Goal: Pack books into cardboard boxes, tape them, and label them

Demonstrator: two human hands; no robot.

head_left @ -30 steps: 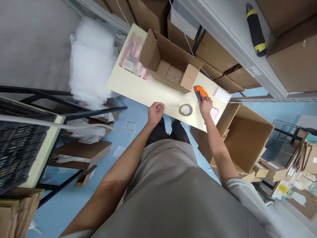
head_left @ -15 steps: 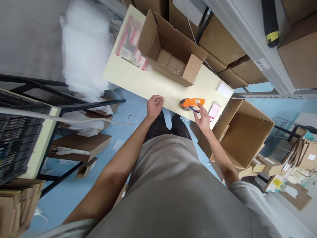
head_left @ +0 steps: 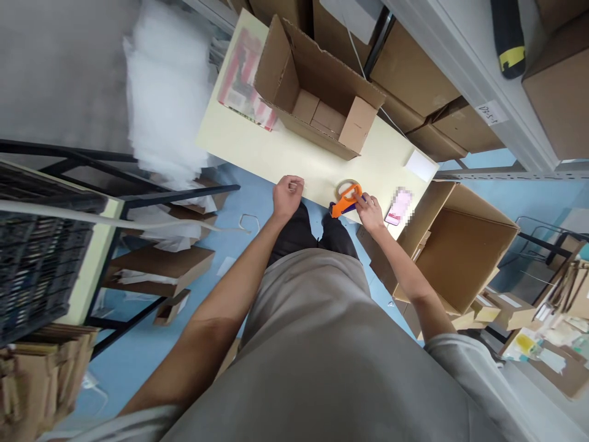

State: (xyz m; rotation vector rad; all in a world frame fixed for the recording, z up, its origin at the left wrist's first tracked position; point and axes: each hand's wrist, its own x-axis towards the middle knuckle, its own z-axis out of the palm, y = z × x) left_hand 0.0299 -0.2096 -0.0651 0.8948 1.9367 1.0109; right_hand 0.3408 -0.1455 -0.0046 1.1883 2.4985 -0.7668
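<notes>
An orange-and-purple plastic hand tool (head_left: 343, 205) is sitting in the R hand (head_left: 372, 212) at the near edge of the cream tabletop (head_left: 297, 161), partly covering a ring-shaped tape roll (head_left: 337, 188), w/ R thumb & fingers half-curling round its handle. L hand (head_left: 288, 197) is hanging loosely curled by the same edge, can't tell if it's holding anything. Farther out, a pink-screened phone (head_left: 399, 207) is lying R of the tool, an open brown cardboard box (head_left: 331, 80) is standing behind, & a flat red-and-white packet (head_left: 248, 80) is lying beside the box.
</notes>
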